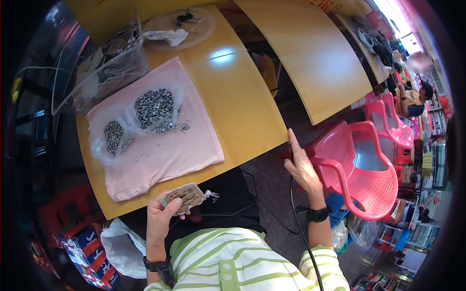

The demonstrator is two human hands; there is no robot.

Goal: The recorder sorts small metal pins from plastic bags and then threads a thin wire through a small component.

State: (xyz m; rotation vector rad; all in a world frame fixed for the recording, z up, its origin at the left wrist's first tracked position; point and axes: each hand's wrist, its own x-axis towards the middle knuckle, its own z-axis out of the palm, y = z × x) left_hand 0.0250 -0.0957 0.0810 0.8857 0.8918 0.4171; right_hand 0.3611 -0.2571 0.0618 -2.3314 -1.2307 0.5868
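Note:
My left hand point(160, 216) grips a small brown card-like piece point(187, 198) with scalloped pale edges, thumb across its face. A short silvery ribbon or cord point(210, 195) sticks out from its right end. Held over my lap, it is just off the table's front edge. My right hand point(303, 169) is empty, index finger stretched toward the table's right corner; whether it touches the corner I cannot tell. On a pink cloth point(194, 150) lie two clear plastic bags of small metallic pieces, one larger point(154, 110) and one smaller point(116, 138), with a few loose pieces point(184, 126) beside them.
A clear plastic bin point(73, 94) of packets stands at the wooden table's point(238, 102) left. Behind it is a round clear tray point(206, 31). A second table point(315, 58) and pink armchairs point(371, 186) are to the right. A black cable point(293, 208) hangs by my right arm.

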